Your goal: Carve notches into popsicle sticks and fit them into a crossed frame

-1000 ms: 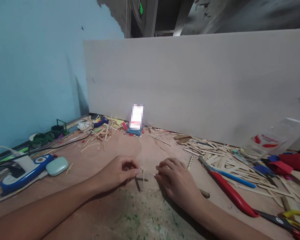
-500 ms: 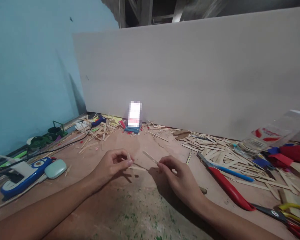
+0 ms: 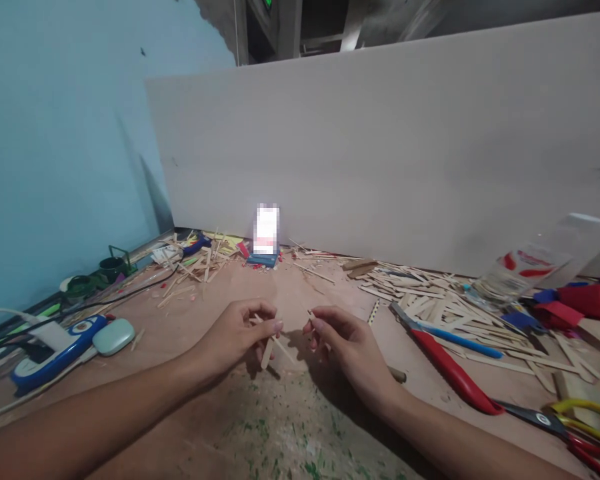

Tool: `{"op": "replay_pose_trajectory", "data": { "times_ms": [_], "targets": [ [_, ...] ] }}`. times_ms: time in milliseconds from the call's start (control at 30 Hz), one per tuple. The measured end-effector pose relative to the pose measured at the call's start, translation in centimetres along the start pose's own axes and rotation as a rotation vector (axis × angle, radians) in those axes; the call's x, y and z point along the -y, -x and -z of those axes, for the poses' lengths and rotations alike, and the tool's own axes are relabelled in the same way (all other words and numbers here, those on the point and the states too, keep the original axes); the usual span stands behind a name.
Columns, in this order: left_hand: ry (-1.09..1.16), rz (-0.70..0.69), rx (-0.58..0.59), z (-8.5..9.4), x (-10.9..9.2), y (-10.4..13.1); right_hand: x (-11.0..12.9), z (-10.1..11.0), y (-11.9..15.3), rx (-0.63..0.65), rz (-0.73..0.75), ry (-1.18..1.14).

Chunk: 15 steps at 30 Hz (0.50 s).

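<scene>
My left hand (image 3: 250,330) is closed in a pinch on wooden craft sticks (image 3: 267,355). One wide, round-ended stick points down from the fingers, and a thinner strip (image 3: 285,351) crosses it toward the right. How they are joined, if at all, I cannot tell. My right hand (image 3: 345,340), a little way to the right, is also pinched, with the small end of a thin wooden stick (image 3: 310,315) showing at its fingertips. Most of that stick is hidden or seen end-on. Both hands are just above the worn wooden table (image 3: 280,413).
To the right lie a red-handled knife (image 3: 455,370), a blue pen (image 3: 460,343), scissors (image 3: 545,419) and a heap of craft sticks (image 3: 425,300). A plastic bottle (image 3: 525,270) leans behind. A lit phone (image 3: 267,230) stands at the back; a power strip (image 3: 57,360) lies left.
My left hand has moved right and turned its sticks, so the wide one slants downward. The thin stick in my right hand has turned and no longer shows its length.
</scene>
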<state>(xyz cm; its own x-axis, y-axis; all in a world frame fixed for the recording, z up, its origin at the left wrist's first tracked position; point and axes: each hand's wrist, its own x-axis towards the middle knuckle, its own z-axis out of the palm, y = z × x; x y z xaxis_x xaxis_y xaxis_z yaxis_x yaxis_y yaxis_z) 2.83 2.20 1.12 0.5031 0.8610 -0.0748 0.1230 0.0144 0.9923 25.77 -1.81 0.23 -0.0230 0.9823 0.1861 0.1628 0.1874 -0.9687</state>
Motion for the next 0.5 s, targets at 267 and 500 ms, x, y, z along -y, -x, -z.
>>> {"op": "replay_pose_trajectory", "data": {
  "times_ms": [267,500],
  "targets": [
    [-0.297,-0.159,-0.038,-0.6,-0.2,0.4,-0.6,-0.3,0.2,0.035,-0.043,-0.141],
    [-0.544,-0.359,0.022,0.2,0.0,0.8,-0.8,-0.7,0.3,0.194,-0.052,-0.154]
  ]
}}
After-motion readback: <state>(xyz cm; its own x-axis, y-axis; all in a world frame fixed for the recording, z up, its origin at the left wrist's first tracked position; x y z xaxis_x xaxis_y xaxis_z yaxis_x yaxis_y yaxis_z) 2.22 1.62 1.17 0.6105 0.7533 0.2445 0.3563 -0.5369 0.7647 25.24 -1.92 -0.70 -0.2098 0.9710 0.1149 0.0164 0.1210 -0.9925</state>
